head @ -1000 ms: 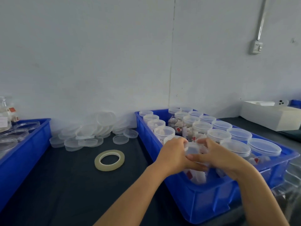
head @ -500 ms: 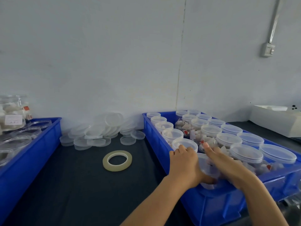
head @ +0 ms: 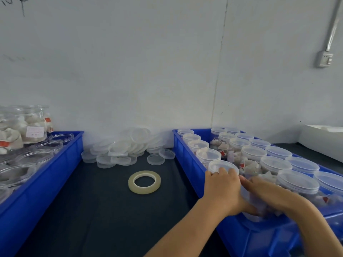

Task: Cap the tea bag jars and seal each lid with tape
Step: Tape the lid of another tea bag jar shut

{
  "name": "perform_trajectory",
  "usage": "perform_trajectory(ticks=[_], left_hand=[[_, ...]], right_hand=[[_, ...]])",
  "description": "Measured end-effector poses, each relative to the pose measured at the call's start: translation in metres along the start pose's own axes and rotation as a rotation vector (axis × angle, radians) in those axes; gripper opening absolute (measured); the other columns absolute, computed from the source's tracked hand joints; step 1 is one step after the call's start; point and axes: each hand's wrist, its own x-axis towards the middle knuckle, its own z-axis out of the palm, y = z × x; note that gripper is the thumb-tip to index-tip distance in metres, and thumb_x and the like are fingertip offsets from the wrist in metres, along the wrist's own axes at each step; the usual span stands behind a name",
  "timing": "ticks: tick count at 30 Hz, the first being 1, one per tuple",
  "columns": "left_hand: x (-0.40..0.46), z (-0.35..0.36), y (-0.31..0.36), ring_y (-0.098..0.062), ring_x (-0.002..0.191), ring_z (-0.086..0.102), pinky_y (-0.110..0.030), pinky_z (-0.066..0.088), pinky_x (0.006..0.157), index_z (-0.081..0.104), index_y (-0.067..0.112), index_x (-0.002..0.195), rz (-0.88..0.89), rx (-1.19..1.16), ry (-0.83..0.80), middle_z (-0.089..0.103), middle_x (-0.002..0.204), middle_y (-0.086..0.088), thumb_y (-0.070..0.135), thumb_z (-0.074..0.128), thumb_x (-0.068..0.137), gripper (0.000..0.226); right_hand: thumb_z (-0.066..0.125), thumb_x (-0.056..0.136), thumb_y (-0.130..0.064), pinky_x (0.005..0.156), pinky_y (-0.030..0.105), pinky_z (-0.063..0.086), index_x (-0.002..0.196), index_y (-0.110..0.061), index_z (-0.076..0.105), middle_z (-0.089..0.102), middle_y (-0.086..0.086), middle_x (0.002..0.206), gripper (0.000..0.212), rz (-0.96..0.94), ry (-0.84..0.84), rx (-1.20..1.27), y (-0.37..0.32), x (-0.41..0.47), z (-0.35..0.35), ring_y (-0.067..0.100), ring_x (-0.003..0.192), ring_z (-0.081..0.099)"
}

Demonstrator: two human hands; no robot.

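Observation:
My left hand (head: pixel 225 191) and my right hand (head: pixel 269 193) both grip one clear tea bag jar (head: pixel 259 212) low inside the right blue bin (head: pixel 187 160). The jar is mostly hidden by my fingers. Several capped jars (head: pixel 250 152) of tea bags stand in rows in that bin. A roll of clear tape (head: pixel 144 182) lies flat on the dark table (head: pixel 104 210) between the two bins. A heap of loose translucent lids (head: pixel 122 148) sits against the wall behind the tape.
The left blue bin (head: pixel 55 169) holds several open, uncapped jars, with filled jars (head: pixel 27 125) at its far end. A white box (head: pixel 323 140) stands at the far right. A wall socket (head: pixel 324 59) hangs on the grey wall.
Both hands have lowered the jar from above the right bin down into its near end. The camera view has shifted left and up.

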Motion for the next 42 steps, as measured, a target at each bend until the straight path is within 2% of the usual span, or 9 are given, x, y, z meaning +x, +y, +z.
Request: perform_trajectory(ticks=[5, 9, 12, 17, 24, 27, 30, 39, 42], left_hand=[[-0.001, -0.002, 0.002, -0.034, 0.113, 0.047, -0.051, 0.032, 0.102, 0.043, 0.004, 0.121, 0.044, 0.037, -0.024, 0.050, 0.121, -0.017, 0.071, 0.071, 0.068, 0.090], [-0.004, -0.002, -0.006, -0.034, 0.115, 0.045, -0.049, 0.034, 0.100, 0.042, 0.008, 0.126, 0.068, -0.057, -0.017, 0.046, 0.125, -0.017, 0.061, 0.074, 0.073, 0.082], [-0.011, -0.010, -0.018, -0.035, 0.116, 0.046, -0.049, 0.035, 0.098, 0.046, 0.008, 0.125, 0.093, -0.162, -0.019, 0.047, 0.127, -0.017, 0.055, 0.073, 0.078, 0.072], [-0.028, -0.038, -0.050, -0.030, 0.118, 0.047, -0.044, 0.038, 0.097, 0.049, 0.007, 0.129, 0.135, -0.194, 0.022, 0.052, 0.132, -0.013, 0.044, 0.073, 0.084, 0.063], [-0.065, -0.099, -0.121, -0.021, 0.106, 0.059, -0.038, 0.046, 0.085, 0.052, 0.014, 0.123, -0.102, -0.251, 0.117, 0.063, 0.117, -0.002, 0.040, 0.068, 0.088, 0.047], [-0.083, -0.134, -0.160, -0.027, 0.099, 0.063, -0.041, 0.049, 0.082, 0.056, 0.010, 0.112, -0.215, -0.165, 0.113, 0.068, 0.107, -0.008, 0.036, 0.064, 0.090, 0.035], [-0.103, -0.174, -0.203, -0.026, 0.098, 0.064, -0.038, 0.049, 0.083, 0.062, 0.011, 0.108, -0.338, -0.077, 0.121, 0.069, 0.108, -0.008, 0.040, 0.061, 0.091, 0.034], [-0.158, -0.220, -0.340, -0.021, 0.070, 0.059, -0.046, 0.055, 0.082, 0.055, 0.017, 0.068, -0.784, -0.366, 0.538, 0.059, 0.073, -0.006, 0.019, 0.066, 0.087, 0.021], [-0.172, -0.226, -0.384, -0.015, 0.073, 0.060, -0.039, 0.053, 0.077, 0.064, 0.015, 0.090, -0.903, -0.343, 0.719, 0.060, 0.077, 0.005, 0.020, 0.068, 0.087, 0.008]], right_hand=[[0.024, 0.106, -0.028, 0.046, 0.007, 0.038, 0.085, -0.022, 0.047, 0.049, -0.002, 0.073, 0.032, -0.033, -0.040, -0.161, 0.003, 0.010, -0.004, 0.001, 0.056, 0.049], [0.046, 0.100, -0.026, 0.084, 0.027, 0.039, 0.119, -0.001, 0.053, 0.057, 0.016, 0.110, 0.032, -0.043, 0.060, -0.155, 0.009, 0.026, 0.006, 0.023, 0.093, 0.053], [0.047, 0.099, -0.030, 0.101, 0.043, 0.038, 0.121, 0.006, 0.050, 0.051, 0.030, 0.126, 0.042, 0.013, 0.189, -0.105, 0.000, 0.032, 0.015, 0.040, 0.116, 0.049], [0.047, 0.094, -0.049, 0.101, 0.056, 0.040, 0.132, -0.004, 0.044, 0.049, 0.027, 0.134, 0.060, 0.047, 0.352, -0.272, -0.037, 0.021, 0.023, 0.042, 0.119, 0.050], [0.053, 0.095, -0.035, 0.093, 0.045, 0.045, 0.118, -0.014, 0.060, 0.058, 0.016, 0.120, 0.031, -0.349, 0.407, -0.147, -0.140, 0.000, 0.074, 0.033, 0.106, 0.056], [0.055, 0.095, -0.019, 0.076, 0.030, 0.046, 0.106, -0.012, 0.065, 0.064, 0.011, 0.105, 0.016, -0.621, 0.283, 0.073, -0.187, -0.006, 0.107, 0.022, 0.090, 0.058], [0.054, 0.095, -0.015, 0.066, 0.021, 0.041, 0.102, -0.016, 0.065, 0.065, 0.000, 0.094, 0.013, -0.695, 0.118, 0.310, -0.230, -0.012, 0.139, 0.010, 0.084, 0.058], [0.053, 0.093, -0.008, 0.084, 0.036, 0.051, 0.099, -0.012, 0.065, 0.068, 0.008, 0.099, 0.014, -0.517, -0.410, 0.728, -0.354, -0.014, 0.223, 0.022, 0.093, 0.064], [0.050, 0.095, -0.005, 0.074, 0.028, 0.054, 0.098, -0.013, 0.064, 0.068, 0.007, 0.096, 0.016, -0.477, -0.500, 0.853, -0.390, -0.007, 0.245, 0.019, 0.088, 0.064]])
